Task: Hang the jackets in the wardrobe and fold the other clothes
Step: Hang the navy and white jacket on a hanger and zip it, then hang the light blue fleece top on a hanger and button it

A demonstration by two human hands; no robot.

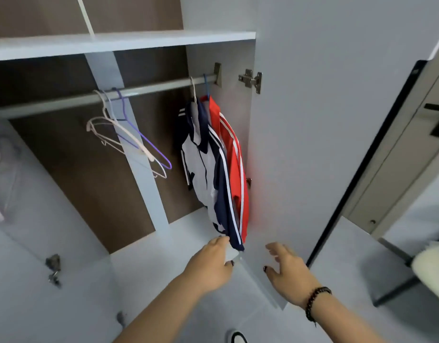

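A navy-and-white jacket (208, 169) and a red jacket (234, 154) hang side by side on the rail (65, 101), straight above the left hand (211, 263).

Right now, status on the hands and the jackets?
Left hand at navy jacket hem, fingers touching. Right hand open by door edge. Red jacket hung behind. Empty hangers left; nothing blocking.

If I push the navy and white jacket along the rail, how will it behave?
The navy and white jacket will probably sway and fold rather than slide stiffly: it hangs in soft creases from a thin hanger. It looks light, so a gentle push should do. It may drag the red jacket with it, since the two hang pressed together. The left hand already meets its hem.
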